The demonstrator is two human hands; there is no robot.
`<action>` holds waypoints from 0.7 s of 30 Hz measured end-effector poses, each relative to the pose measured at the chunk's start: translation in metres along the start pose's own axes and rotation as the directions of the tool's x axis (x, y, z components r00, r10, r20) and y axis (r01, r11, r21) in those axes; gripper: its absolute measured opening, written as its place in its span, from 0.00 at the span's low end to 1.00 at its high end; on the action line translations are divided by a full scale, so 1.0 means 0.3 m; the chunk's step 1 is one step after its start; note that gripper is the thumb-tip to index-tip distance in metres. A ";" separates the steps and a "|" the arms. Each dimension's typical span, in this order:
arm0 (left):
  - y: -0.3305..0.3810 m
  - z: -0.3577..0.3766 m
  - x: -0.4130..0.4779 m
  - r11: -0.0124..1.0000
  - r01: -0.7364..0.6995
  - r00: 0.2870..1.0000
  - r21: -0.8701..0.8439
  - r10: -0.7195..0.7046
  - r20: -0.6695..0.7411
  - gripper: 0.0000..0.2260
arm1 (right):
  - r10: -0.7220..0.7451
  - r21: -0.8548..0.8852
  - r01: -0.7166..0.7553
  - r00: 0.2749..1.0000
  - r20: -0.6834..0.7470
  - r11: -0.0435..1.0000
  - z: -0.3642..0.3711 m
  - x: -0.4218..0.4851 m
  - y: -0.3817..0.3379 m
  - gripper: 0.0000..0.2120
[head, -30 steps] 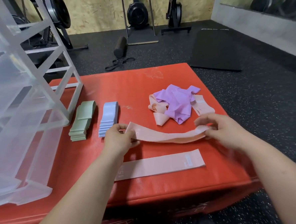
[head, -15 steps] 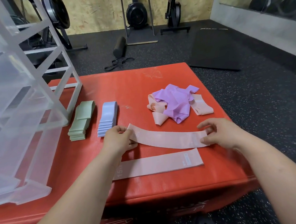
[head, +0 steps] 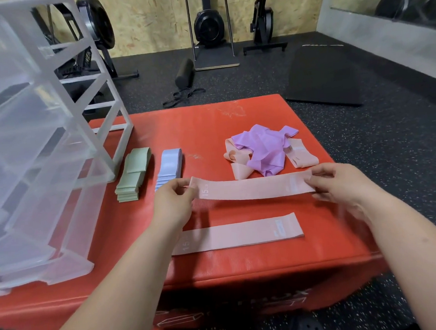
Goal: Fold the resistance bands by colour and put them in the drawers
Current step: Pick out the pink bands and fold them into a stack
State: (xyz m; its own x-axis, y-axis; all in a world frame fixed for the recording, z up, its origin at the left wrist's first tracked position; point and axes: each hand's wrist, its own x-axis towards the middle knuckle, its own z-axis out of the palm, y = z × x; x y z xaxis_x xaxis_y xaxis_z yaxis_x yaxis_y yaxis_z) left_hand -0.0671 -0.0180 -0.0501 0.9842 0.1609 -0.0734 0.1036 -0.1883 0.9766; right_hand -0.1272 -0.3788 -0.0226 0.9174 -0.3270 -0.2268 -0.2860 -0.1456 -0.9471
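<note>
Head view: the left hand (head: 173,203) and right hand (head: 340,185) each pinch one end of a pink band (head: 254,188), held flat over the red box (head: 209,124). A second pink band (head: 239,233) lies flat nearer the person. Folded green bands (head: 132,175) and blue bands (head: 168,168) sit beside the clear drawers (head: 32,150), with a purple-and-pink heap (head: 264,151) beyond.

Two hands: left hand (head: 173,205), right hand (head: 340,183). Two flat pink bands: held band (head: 251,188), lying band (head: 241,233). Plus one green stack (head: 133,173), one blue stack (head: 169,166), one tangled heap (head: 264,153), one drawer unit (head: 32,150).
</note>
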 end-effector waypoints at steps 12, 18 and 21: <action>-0.005 -0.180 -0.159 0.994 0.032 0.992 0.102 -0.019 -0.128 0.09 | -0.216 -0.193 0.196 0.972 -0.092 0.961 0.101 -0.172 -0.003 0.04; -0.010 -0.241 -0.207 0.977 0.075 0.990 0.199 -0.050 -0.130 0.08 | -0.273 -0.349 0.232 0.959 -0.072 0.908 0.133 -0.209 0.046 0.03; -0.018 -0.253 -0.219 0.964 0.090 0.993 0.250 -0.067 -0.099 0.09 | -0.279 -0.452 0.223 0.958 -0.062 0.864 0.140 -0.213 0.071 0.03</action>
State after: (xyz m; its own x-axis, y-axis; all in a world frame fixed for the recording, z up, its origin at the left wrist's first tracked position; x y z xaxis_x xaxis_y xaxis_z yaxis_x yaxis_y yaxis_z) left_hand -0.1433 0.0459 -0.0353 0.9560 0.2683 -0.1187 0.2246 -0.4089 0.8845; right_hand -0.1803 -0.3217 -0.0378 0.9419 -0.3302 0.0614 -0.1678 -0.6210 -0.7656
